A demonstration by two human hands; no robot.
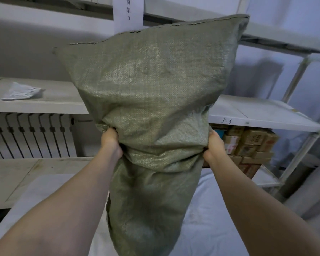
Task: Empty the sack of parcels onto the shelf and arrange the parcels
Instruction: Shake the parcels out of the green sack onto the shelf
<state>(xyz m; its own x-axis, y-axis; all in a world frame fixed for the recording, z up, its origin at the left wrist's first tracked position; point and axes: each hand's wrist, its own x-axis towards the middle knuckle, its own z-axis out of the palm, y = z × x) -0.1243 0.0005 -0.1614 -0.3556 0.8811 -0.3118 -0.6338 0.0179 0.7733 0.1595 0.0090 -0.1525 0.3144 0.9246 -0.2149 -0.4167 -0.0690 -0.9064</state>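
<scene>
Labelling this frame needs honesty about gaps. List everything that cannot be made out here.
All in the head view:
1. Contents: the opaque green sack hides whatever is inside.
2. Sack's lower end: cut off by the bottom edge, so its opening is unseen.
3. Fingers of the left hand and right hand: buried in sack folds.
4. Print on the cartons: blurred, partly behind the sack and right hand.
5. Label on the white pouch: too small.
</scene>
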